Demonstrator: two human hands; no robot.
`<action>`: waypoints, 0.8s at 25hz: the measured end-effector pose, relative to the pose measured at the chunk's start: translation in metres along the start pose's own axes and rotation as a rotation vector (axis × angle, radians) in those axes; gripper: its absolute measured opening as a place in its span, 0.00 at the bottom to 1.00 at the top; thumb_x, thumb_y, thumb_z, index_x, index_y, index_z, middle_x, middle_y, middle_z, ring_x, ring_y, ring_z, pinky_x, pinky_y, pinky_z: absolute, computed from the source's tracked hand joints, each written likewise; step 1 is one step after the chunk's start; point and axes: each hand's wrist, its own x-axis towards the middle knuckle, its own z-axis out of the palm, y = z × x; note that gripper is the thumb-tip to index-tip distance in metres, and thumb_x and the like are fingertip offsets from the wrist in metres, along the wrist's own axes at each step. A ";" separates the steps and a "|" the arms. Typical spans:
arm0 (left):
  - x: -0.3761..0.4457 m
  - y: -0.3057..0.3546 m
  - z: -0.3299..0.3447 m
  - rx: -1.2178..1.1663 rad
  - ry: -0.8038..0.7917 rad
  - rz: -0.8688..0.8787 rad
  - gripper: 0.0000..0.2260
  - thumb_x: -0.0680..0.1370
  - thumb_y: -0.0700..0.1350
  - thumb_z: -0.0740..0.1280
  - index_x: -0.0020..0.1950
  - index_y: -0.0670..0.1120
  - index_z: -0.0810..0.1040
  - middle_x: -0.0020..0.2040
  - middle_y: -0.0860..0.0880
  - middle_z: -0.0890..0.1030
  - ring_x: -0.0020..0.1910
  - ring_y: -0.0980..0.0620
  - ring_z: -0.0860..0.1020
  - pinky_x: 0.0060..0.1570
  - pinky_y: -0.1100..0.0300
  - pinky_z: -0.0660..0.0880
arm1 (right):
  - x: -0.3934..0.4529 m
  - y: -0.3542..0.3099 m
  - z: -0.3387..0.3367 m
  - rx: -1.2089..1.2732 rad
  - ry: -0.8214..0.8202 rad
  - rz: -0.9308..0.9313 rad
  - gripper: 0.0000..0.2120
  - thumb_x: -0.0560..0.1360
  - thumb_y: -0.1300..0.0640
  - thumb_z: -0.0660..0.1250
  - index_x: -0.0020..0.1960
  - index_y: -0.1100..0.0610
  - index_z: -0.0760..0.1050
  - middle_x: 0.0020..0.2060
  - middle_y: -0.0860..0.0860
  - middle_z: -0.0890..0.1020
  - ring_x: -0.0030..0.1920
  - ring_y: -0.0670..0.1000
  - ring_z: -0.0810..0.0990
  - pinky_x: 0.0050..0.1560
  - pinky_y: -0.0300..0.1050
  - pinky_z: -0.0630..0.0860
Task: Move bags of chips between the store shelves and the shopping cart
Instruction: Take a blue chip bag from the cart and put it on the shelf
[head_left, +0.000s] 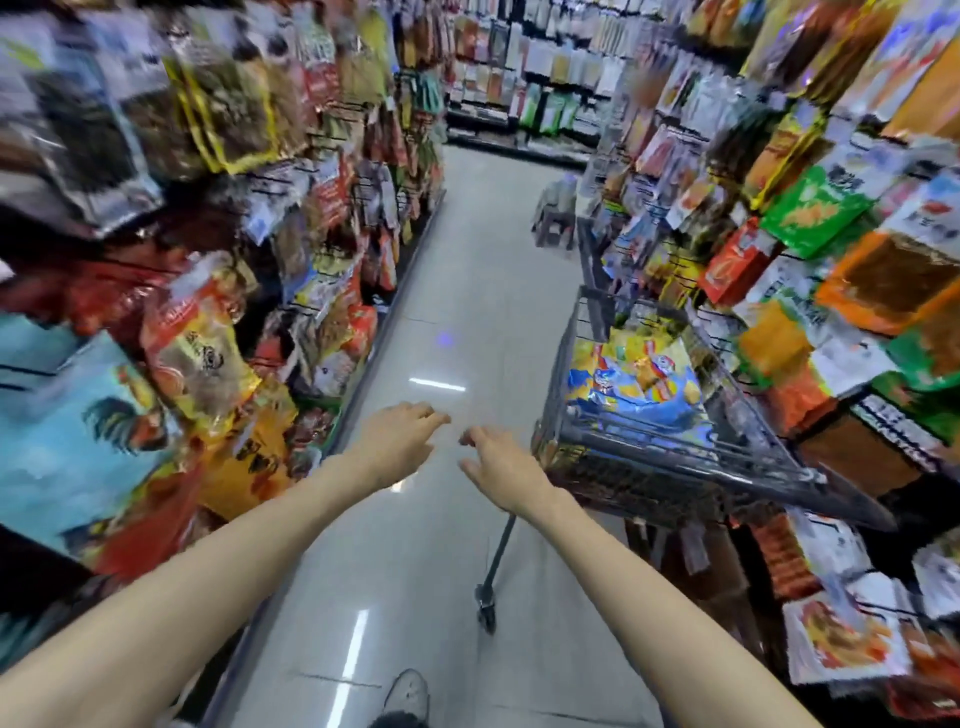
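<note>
1. Both hands hang empty over the pale tiled aisle floor (467, 291), left hand (397, 441) and right hand (501, 467) with fingers loose.
2. The blue and yellow foil chip bags (636, 382) lie in the dark wire shopping cart (691, 467) to the right, against the right-hand store shelves (831, 270). They are probably light, crinkly, slippery and crushable, so pinch a top seam.
3. Print is too blurred to read.

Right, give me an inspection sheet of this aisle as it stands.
Surface: pale glossy floor, light reflections on it.
Job's things: shopping cart at right, against the right shelves; yellow and blue chip bags inside it.
Clutter: left shelves crowded with hanging snack bags; image blurred.
Grippers: left hand and right hand both empty, fingers relaxed, held over the floor, apart from the cart.
Cables: nothing seen.
Surroundings: stool further down the aisle; shoe at bottom.
</note>
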 end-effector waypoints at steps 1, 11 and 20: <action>0.010 -0.022 -0.002 0.009 0.014 -0.038 0.21 0.81 0.47 0.63 0.74 0.51 0.68 0.69 0.49 0.73 0.64 0.45 0.74 0.57 0.51 0.72 | 0.029 -0.005 0.002 0.002 -0.016 -0.034 0.17 0.80 0.51 0.62 0.66 0.56 0.71 0.62 0.56 0.75 0.62 0.59 0.74 0.63 0.53 0.71; 0.143 -0.180 -0.013 0.028 -0.021 -0.192 0.20 0.79 0.46 0.63 0.72 0.50 0.71 0.64 0.48 0.77 0.60 0.44 0.76 0.48 0.50 0.77 | 0.254 0.015 -0.012 -0.014 -0.112 -0.085 0.16 0.80 0.50 0.62 0.65 0.56 0.70 0.62 0.56 0.75 0.61 0.59 0.74 0.60 0.55 0.73; 0.381 -0.219 0.009 -0.001 -0.084 0.078 0.20 0.81 0.47 0.61 0.73 0.52 0.67 0.66 0.50 0.74 0.63 0.46 0.74 0.55 0.53 0.71 | 0.388 0.153 -0.040 0.047 -0.048 0.230 0.16 0.80 0.52 0.63 0.65 0.56 0.70 0.63 0.56 0.75 0.63 0.58 0.74 0.62 0.52 0.72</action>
